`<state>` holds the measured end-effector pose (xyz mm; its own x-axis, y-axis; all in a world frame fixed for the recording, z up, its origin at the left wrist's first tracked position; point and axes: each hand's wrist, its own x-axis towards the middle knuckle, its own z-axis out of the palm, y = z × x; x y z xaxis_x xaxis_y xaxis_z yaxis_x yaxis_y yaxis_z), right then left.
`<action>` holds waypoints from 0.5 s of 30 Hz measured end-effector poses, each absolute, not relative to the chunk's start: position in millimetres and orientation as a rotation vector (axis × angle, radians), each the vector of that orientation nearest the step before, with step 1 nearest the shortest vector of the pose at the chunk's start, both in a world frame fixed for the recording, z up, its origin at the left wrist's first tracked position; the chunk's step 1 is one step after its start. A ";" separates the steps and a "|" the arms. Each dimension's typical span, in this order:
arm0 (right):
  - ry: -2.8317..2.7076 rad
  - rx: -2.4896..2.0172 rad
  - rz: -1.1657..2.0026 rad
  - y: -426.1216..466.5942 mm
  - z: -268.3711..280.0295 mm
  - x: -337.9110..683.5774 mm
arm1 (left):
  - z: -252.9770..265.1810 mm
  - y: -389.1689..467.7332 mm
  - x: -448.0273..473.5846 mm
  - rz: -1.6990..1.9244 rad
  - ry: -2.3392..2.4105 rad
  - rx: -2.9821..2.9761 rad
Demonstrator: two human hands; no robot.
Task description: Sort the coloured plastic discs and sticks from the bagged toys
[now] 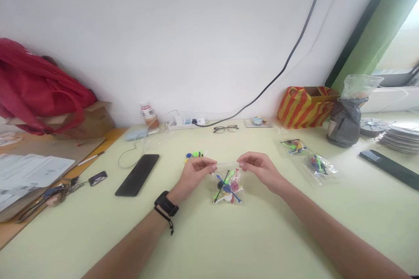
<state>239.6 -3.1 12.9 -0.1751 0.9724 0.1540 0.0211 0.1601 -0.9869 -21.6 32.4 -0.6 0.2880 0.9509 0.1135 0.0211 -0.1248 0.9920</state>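
Note:
Between my two hands hangs a small clear plastic bag (228, 187), with coloured plastic arrow spinners and round discs showing through it. My left hand (198, 173) pinches the bag's upper left corner between thumb and fingers. The upper right corner is pinched by my right hand (260, 169). Loose coloured plastic pieces (195, 154) lie on the table just beyond my left hand, which partly hides them. To the right rest two more clear bags of such pieces, a farther bag (294, 145) and a nearer bag (319, 165).
Left of my arms lie a black phone (137, 175) and keys (62, 189). Glasses (225, 129), a power strip (186, 123) and a drink bottle (149, 117) stand near the wall. At right are a striped bag (304, 107), a grey bag (344, 122) and a dark case (391, 168).

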 end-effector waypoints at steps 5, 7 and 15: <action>-1.388 -1.066 1.195 -3.1 11.4 240.8 | -2.9 32.8 -22.4 1.058 0.902 1.330; -1.401 -1.053 1.192 -3.4 11.1 241.3 | -2.4 32.5 -22.3 1.044 0.911 1.330; -1.529 -1.055 1.091 -0.8 4.2 239.5 | -4.6 31.7 -19.2 1.073 0.912 1.555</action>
